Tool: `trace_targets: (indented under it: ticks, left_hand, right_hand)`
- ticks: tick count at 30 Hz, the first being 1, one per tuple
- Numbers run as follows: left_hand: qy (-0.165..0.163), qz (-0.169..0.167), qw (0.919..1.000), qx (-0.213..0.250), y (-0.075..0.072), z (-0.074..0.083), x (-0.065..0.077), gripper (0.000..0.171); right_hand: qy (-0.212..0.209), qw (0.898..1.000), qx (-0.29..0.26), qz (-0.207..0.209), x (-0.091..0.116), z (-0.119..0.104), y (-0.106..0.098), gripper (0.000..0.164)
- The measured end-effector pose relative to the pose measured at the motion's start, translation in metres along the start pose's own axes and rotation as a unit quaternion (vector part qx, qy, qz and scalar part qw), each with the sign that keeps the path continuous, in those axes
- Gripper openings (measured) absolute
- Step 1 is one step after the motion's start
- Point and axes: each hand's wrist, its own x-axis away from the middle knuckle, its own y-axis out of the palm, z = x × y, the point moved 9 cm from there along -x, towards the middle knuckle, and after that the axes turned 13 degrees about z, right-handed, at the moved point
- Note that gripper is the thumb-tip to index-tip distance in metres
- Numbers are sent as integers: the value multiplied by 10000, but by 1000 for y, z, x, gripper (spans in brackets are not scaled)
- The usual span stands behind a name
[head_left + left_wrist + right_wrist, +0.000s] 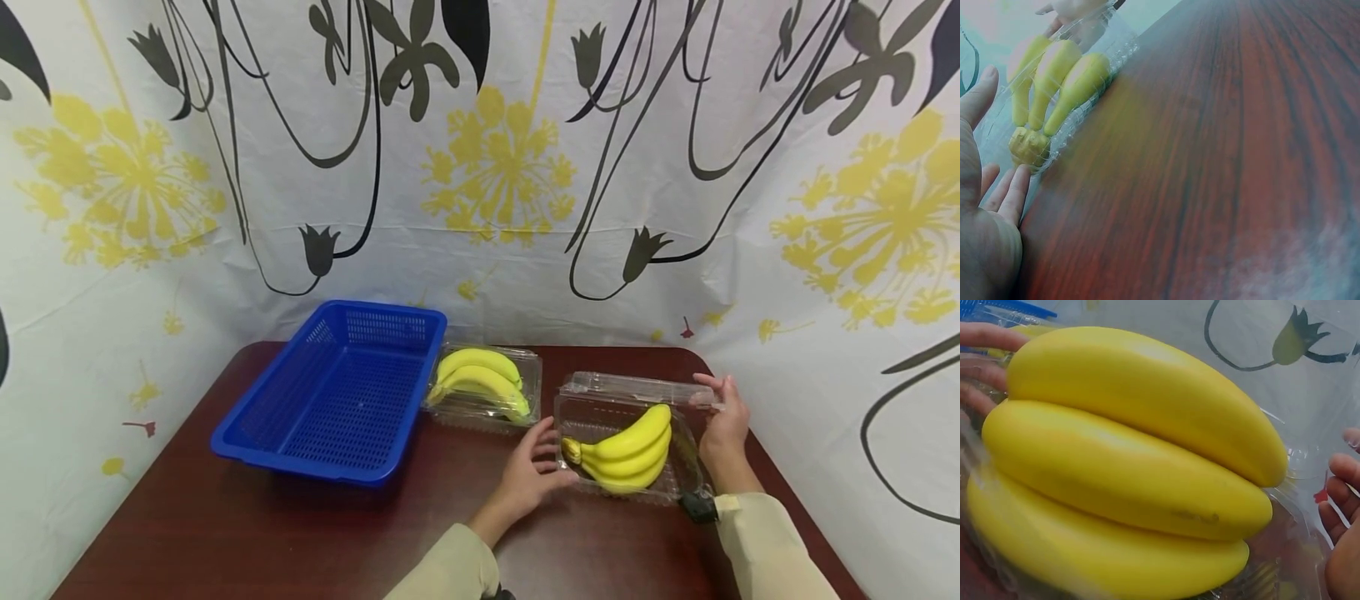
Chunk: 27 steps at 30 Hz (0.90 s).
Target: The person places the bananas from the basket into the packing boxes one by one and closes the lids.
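Observation:
A bunch of yellow bananas [630,450] lies in a clear plastic clamshell box [682,467], its stem end toward the left. The raised lid [637,387] stands at the box's back. At the left wall, my left hand [531,473] has its fingers spread and fairly straight, fingertips right at the plastic. On the other side is my right hand [726,425], its loosely bent fingers overlapping the lid's right end. The bananas [1129,456] fill the right wrist view, with my right hand [1344,506] at its edge. My left hand [991,231] shows beside the box in the left wrist view.
Left of this box, a second clear plastic box [529,392] holds more bananas [480,379]. A blue perforated basket [375,477] stands farther left on the dark red wooden table [315,533]. Patterned white cloth [510,275] hangs around the table's back and sides.

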Motion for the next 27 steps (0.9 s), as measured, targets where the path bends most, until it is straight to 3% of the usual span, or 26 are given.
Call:
trace_targets:
  ticks: [5, 9, 12, 19, 27]
  left_hand:
    - [1, -62, 10000, 8, 0, -4, -1, 84]
    - [47, -73, 10000, 23, 0, -4, -1, 84]
    - [67, -59, 10000, 26, -1, -4, -1, 85]
    - [-6, -151, 9999, 43, 1, -5, 0, 90]
    - [198, -278, 9994, 45, 3, -1, 1, 83]
  right_hand:
    - [-48, 9973, -248, -685, 12, -8, 3, 51]
    - [-94, 9846, -863, -1517, 29, -22, 9, 50]
    - [-247, 9786, -778, -1887, 40, -29, 8, 49]
    - [-633, 9835, 596, -1584, 41, -23, -11, 45]
    - [-555, 9741, 1561, -1540, 51, -15, -29, 33]
